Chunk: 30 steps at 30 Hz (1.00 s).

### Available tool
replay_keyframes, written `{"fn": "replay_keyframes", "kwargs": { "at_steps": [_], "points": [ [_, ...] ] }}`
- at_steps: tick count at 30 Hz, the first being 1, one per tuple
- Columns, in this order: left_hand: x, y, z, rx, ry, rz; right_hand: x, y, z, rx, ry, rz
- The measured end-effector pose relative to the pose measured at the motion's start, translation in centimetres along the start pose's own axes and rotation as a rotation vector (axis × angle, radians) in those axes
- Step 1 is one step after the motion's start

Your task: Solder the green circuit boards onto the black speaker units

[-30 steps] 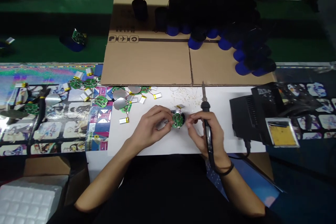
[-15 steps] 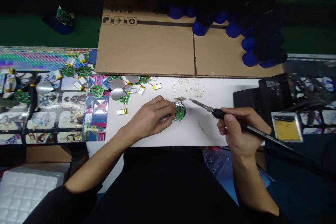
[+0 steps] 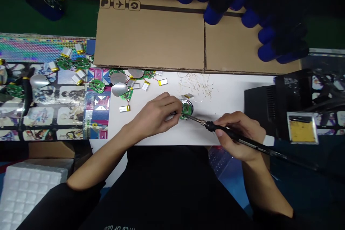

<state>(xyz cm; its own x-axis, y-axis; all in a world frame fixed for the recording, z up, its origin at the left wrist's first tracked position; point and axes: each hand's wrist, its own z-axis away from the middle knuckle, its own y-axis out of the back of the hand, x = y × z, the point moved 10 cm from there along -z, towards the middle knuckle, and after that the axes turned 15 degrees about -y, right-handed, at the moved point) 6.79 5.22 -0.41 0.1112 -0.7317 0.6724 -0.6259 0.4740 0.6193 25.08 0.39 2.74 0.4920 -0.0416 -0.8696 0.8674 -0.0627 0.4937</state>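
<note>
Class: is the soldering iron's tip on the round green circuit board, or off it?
On it, apparently: the soldering iron in the right hand reaches the lower edge of the green circuit board.

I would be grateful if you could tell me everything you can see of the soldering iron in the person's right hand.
The soldering iron is slim and pen-like, with a black grip, printed markings along its body and a narrow metal shaft. The right hand holds it tilted, with the rear running toward the lower right. Its tip reaches the round green circuit board, though contact cannot be confirmed.
</note>
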Motion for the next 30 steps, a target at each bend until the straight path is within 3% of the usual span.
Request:
{"fn": "replay_keyframes", "kwargs": {
  "at_steps": [30],
  "points": [
    [0.09, 0.01, -0.22, -0.01, -0.003, -0.009, -0.04, -0.17, -0.65, -0.018, -0.014, 0.022]
  ]
}}
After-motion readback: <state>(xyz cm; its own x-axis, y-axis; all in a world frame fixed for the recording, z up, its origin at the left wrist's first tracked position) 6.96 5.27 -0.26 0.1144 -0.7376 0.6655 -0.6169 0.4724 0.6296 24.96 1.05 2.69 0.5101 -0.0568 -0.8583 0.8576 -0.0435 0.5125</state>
